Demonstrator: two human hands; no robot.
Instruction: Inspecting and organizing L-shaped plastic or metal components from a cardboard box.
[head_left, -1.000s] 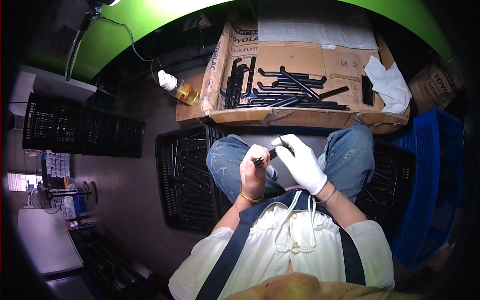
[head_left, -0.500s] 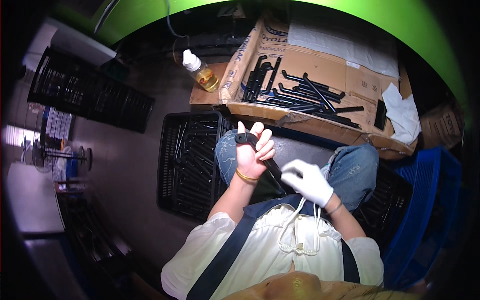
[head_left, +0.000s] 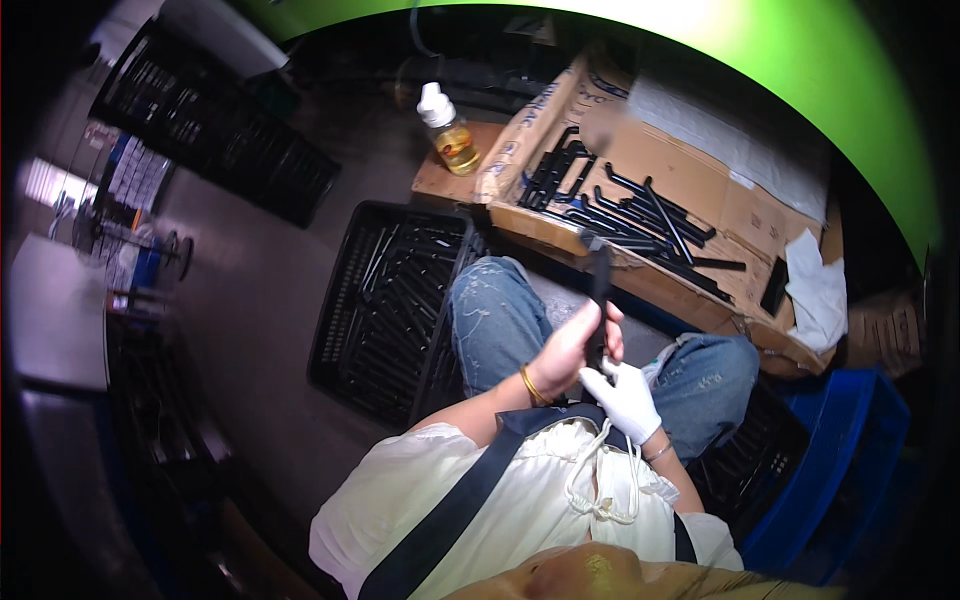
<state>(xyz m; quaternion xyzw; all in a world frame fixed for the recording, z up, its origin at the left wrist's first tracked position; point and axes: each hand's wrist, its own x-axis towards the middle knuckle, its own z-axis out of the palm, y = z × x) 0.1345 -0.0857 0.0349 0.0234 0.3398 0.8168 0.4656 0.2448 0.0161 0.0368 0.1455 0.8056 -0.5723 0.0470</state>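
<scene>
Bare and ringed at the wrist by a thin gold bangle, the left hand (head_left: 578, 345) was curled tight around the lower part of a long, narrow black metal bar (head_left: 600, 285), which stood nearly upright above the lap, its upper end rising in front of the edge of the carton. Just below and touching it, the right hand (head_left: 627, 400), in a white cloth glove, was closed at the bar's bottom end, though its fingers hid exactly how they gripped. Both hands sat over the person's knees in faded, paint-flecked blue jeans (head_left: 500, 320). Left of the knees, on the floor, lay a black slotted plastic crate (head_left: 385, 305) holding more dark bars. Ahead of the knees rested a flattened brown cardboard carton (head_left: 690, 160) strewn with a heap of similar black bars and bent pieces (head_left: 620, 205). At the carton's left corner stood a small clear bottle of yellow oil with a white cap (head_left: 448, 130), and at its right end lay a crumpled white rag (head_left: 818, 295). Farther right sat a blue plastic bin (head_left: 850, 450).
</scene>
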